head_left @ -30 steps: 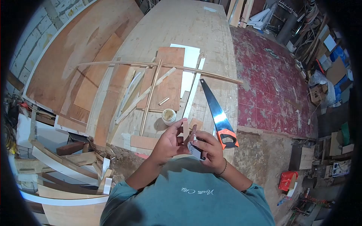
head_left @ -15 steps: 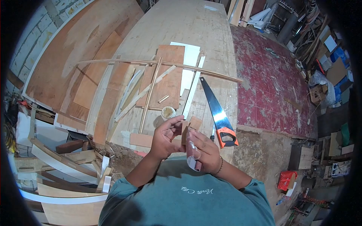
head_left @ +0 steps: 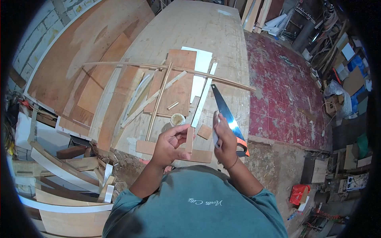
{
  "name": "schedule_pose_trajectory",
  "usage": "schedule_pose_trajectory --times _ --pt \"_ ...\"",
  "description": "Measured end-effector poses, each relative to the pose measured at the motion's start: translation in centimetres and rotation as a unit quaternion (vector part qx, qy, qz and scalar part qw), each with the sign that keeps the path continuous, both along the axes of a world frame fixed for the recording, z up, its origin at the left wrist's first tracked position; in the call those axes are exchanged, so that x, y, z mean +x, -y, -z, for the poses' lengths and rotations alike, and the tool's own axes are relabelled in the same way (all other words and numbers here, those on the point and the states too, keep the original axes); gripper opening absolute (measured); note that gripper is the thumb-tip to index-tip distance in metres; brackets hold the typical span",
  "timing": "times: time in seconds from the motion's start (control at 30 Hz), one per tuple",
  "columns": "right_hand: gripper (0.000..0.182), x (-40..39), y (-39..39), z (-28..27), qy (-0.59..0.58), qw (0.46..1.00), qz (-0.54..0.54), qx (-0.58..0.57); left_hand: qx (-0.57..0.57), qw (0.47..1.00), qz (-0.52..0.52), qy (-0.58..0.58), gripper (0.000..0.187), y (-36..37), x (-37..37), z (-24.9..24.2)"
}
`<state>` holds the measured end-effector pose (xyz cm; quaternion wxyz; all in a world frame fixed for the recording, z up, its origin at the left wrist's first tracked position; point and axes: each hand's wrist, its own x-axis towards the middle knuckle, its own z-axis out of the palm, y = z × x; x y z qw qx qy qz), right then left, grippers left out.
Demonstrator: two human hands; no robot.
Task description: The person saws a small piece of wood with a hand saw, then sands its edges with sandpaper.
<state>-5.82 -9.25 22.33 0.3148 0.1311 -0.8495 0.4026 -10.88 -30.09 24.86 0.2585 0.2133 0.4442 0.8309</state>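
Note:
My left hand (head_left: pixel 168 146) grips a small flat wood piece (head_left: pixel 189 140), held upright near the table's front edge. To the right, my right hand (head_left: pixel 225 141) is closed around a pale rolled sheet (head_left: pixel 215 129), partly hidden by the fingers. A small square wood block (head_left: pixel 204 132) lies on the table between my hands. Just beyond my left hand stands a round tub (head_left: pixel 177 119) with pale contents. The handsaw (head_left: pixel 227 113), with an orange and black handle, lies beside my right hand, which partly covers it.
Thin wooden strips (head_left: pixel 160 101) cross a brown board (head_left: pixel 178 87) and a white sheet (head_left: pixel 201 63) on the worktable (head_left: pixel 190 23). A flat wood strip (head_left: pixel 147 147) lies along the front edge. Large plywood (head_left: pixel 79 59) leans left; curved wooden parts (head_left: pixel 65 170) lie below it.
My right hand has moved right, away from my left hand, with the rolled sheet. The wood piece in my left hand now shows separately, and the square block is visible on the table.

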Motion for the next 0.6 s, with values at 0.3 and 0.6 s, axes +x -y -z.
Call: schedule_pose_trajectory --times 0.3,0.6 --pt "0.051 -0.1 2.6 0.0 0.046 0.994 -0.101 0.013 -0.006 0.995 0.016 0.097 0.086 -1.0 0.0 2.1" --pt "0.051 0.7 3.3 -1.7 -0.011 0.985 -0.170 -0.006 -0.022 0.994 -0.003 0.108 0.088 -0.3 -0.4 2.6"
